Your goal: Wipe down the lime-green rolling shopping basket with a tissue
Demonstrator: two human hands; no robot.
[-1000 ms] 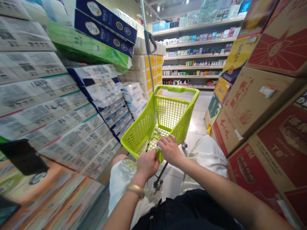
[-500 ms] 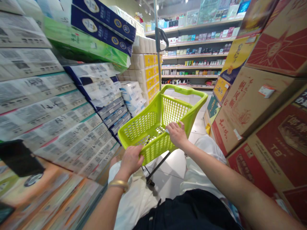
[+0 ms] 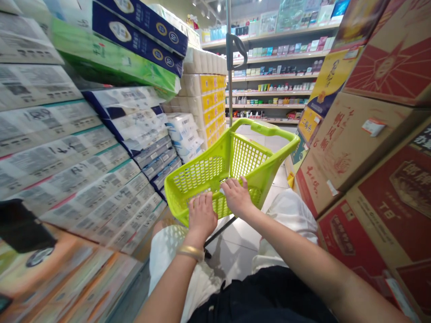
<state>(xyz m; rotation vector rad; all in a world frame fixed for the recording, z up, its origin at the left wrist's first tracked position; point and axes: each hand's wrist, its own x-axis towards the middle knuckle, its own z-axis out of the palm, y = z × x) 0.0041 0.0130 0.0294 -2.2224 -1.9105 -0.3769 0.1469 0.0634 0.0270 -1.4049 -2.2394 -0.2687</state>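
A lime-green shopping cart (image 3: 175, 213) with perforated basket walls stands tilted in front of me, and no goods show inside it. My left hand (image 3: 203, 213), with a gold bangle at the wrist, has its fingers bent over the near rim. Close beside it on the right, my right hand (image 3: 236, 196) is closed over the same rim. A small white tissue (image 3: 222, 191) pokes out at the right hand's fingertips, mostly hidden under them. Between my knees, part of the cart's dark leg and a wheel show on the floor.
Stacked paper-goods packs (image 3: 84, 170) line the left side, with a green pack (image 3: 111, 58) jutting out above. Cartons (image 3: 353, 139) wall the right. A grey pole with a black handle (image 3: 237, 51) rises behind the cart. Stocked shelves (image 3: 269, 58) stand at the back.
My left hand has moved right along the near rim, closer to the right hand. The right hand has slid left with the white tissue. The cart has shifted slightly right.
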